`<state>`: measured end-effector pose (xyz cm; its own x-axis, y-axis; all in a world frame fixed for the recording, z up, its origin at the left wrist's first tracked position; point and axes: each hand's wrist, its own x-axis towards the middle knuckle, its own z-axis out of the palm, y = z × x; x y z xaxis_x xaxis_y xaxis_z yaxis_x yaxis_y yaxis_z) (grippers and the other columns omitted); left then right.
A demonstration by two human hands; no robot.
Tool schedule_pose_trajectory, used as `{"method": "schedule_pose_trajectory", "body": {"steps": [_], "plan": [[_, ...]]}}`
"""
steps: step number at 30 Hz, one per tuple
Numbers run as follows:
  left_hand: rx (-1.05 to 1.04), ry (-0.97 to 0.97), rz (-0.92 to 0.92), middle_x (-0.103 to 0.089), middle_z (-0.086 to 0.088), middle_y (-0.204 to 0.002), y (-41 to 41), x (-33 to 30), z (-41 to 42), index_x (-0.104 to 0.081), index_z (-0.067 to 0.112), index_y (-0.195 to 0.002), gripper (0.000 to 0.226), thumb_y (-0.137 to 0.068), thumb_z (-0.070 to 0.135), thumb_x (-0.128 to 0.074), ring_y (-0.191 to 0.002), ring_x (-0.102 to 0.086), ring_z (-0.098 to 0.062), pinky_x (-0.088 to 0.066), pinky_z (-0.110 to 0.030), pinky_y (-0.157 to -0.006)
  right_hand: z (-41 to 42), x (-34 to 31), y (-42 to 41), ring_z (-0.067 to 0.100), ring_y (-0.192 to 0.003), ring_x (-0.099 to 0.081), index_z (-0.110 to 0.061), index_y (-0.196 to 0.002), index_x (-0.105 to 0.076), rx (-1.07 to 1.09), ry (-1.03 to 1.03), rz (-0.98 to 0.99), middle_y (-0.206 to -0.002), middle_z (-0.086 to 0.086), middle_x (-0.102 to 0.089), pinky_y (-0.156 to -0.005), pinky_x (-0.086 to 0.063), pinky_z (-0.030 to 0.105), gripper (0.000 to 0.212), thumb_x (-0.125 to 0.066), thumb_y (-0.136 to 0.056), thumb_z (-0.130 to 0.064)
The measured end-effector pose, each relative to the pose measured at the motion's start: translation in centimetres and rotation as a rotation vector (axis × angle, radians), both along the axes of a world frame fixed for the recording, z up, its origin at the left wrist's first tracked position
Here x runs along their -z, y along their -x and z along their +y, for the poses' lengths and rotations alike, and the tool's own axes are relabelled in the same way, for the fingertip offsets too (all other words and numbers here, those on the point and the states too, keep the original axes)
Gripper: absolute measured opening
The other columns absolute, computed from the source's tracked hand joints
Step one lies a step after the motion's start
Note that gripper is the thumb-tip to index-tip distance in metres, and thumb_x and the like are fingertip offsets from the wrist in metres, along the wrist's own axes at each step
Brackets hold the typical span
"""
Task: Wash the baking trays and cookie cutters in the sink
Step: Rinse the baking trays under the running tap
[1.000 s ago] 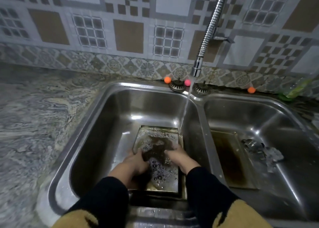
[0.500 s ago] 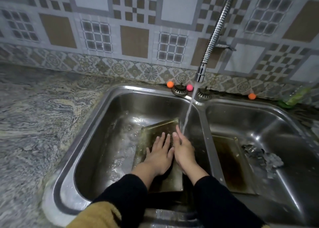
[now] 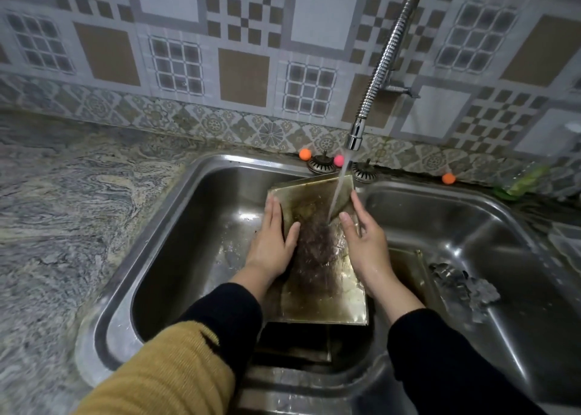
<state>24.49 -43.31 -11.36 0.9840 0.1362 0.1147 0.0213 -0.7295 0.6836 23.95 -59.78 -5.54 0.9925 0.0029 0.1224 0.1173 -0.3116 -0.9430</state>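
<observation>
sink (image 3: pixel 151 257): double steel basin, used as landmark. tap (image 3: pixel 356 134) hangs over the divider between the basins, water running.

tray (image 3: pixel 317 257): in the left basin, tilted up, far edge raised toward the tap, near edge low. stream lands on its upper middle; dark residue runs down the face. another tray (image 3: pixel 408 266) lies flat in the right basin, still browned. cutters (image 3: pixel 452 276) sit beside it in the right basin, shapes too blurred to count.

left hand (image 3: pixel 272 244): fingers straight along the tray's left edge, thumb on its face, so a clasp of the edge rather than a curl. right hand (image 3: pixel 366 241): same on the right edge, thumb over the face, fingers behind the rim.

step, judged: rinsing the first tray under the stream. early in the task; second tray and cutters look unwashed.

next move, judged: shift the tray so water sweeps the lower half, grip firm, wet metal is likely slippery.
</observation>
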Motion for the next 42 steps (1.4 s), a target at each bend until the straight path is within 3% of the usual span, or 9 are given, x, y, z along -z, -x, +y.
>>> {"method": "schedule_pose_trajectory", "body": {"steps": [3,7,13,20,23,28,33,37,42], "plan": [[-0.071,0.119,-0.202,-0.004,0.003,-0.16,0.8,-0.4,1.0,-0.009,0.014,-0.152,0.065,-0.1,0.032,-0.042,-0.143,-0.019,-0.012,-0.014,-0.019,-0.112,0.5,0.2,-0.3,-0.007,-0.126,-0.028,-0.041,-0.143,-0.033,-0.018,-0.017,0.005,-0.139,-0.025,-0.032,-0.098,-0.028,0.014,0.054,-0.055,-0.094,-0.035],[-0.203,0.175,-0.299,-0.025,-0.008,-0.149,1.1,-1.2,2.3,-0.016,0.016,-0.152,0.061,-0.099,0.016,-0.045,-0.107,-0.049,-0.013,-0.039,-0.028,-0.095,1.2,0.2,-0.4,0.0,-0.129,-0.027,-0.036,-0.146,-0.029,-0.024,-0.006,0.042,-0.143,-0.018,-0.033,-0.098,-0.025,0.018,0.058,-0.054,-0.095,-0.03],[-0.293,0.424,-0.212,-0.049,-0.006,-0.143,0.9,-0.7,3.9,-0.039,0.014,-0.145,0.045,-0.1,0.013,-0.041,-0.133,-0.044,-0.019,-0.03,-0.031,-0.114,2.0,1.9,-0.6,0.026,-0.137,-0.036,-0.046,-0.149,-0.004,-0.107,0.238,0.188,-0.154,-0.002,-0.03,-0.109,-0.03,0.04,0.061,-0.04,-0.099,-0.041],[-0.175,0.347,-0.416,-0.053,-0.002,-0.138,1.2,-3.1,2.0,-0.047,0.01,-0.139,0.041,-0.099,0.009,-0.044,-0.126,-0.044,-0.004,-0.028,-0.006,-0.103,3.7,1.2,-3.2,0.033,-0.146,0.007,-0.045,-0.148,0.004,-0.158,0.378,0.42,-0.157,0.005,0.023,-0.116,-0.007,0.05,0.067,-0.03,-0.093,-0.063],[-0.141,0.288,-0.486,-0.052,0.001,-0.138,1.5,-4.2,0.1,-0.046,0.013,-0.14,0.042,-0.098,0.011,-0.047,-0.121,-0.041,0.003,-0.022,0.005,-0.097,4.7,-1.6,-3.8,0.029,-0.147,-0.005,-0.04,-0.15,0.004,-0.136,0.216,0.335,-0.161,0.005,0.002,-0.115,-0.013,0.05,0.071,-0.028,-0.091,-0.066],[0.031,0.221,-0.516,-0.046,0.008,-0.145,2.1,-5.2,-3.2,-0.039,0.023,-0.145,0.049,-0.097,0.015,-0.048,-0.127,-0.045,0.0,-0.034,-0.008,-0.101,4.9,-3.7,-4.7,0.023,-0.131,-0.045,-0.056,-0.142,-0.015,-0.101,-0.365,0.404,-0.15,-0.006,-0.038,-0.105,-0.035,0.057,0.099,-0.055,-0.057,-0.087],[0.135,0.094,-0.522,-0.042,0.008,-0.148,2.8,-3.9,-5.2,-0.037,0.024,-0.146,0.052,-0.096,0.018,-0.047,-0.131,-0.045,-0.006,-0.043,-0.026,-0.103,3.3,-4.2,-3.7,0.015,-0.114,-0.054,-0.033,-0.146,-0.032,-0.06,-0.484,0.386,-0.138,-0.002,-0.049,-0.085,-0.05,0.03,0.073,-0.048,-0.083,-0.068],[0.244,0.143,-0.372,-0.018,0.016,-0.154,2.8,-3.8,-6.9,-0.023,0.027,-0.15,0.048,-0.102,0.025,-0.032,-0.145,-0.014,-0.003,-0.017,-0.036,-0.12,1.6,-4.7,-2.7,0.018,-0.079,-0.065,-0.019,-0.105,-0.061,0.005,-0.594,0.466,-0.092,0.006,-0.067,-0.062,-0.054,0.029,0.044,-0.049,-0.089,-0.059],[0.173,0.223,-0.136,0.001,0.023,-0.157,0.1,-6.2,-7.7,-0.008,0.045,-0.148,0.045,-0.103,0.038,-0.014,-0.145,0.009,-0.001,0.005,-0.048,-0.117,1.2,-3.8,-1.3,0.019,-0.105,-0.065,-0.022,-0.115,-0.063,-0.132,-0.684,0.464,-0.118,0.007,-0.068,-0.087,-0.053,0.035,0.053,-0.047,-0.084,-0.063]]}}
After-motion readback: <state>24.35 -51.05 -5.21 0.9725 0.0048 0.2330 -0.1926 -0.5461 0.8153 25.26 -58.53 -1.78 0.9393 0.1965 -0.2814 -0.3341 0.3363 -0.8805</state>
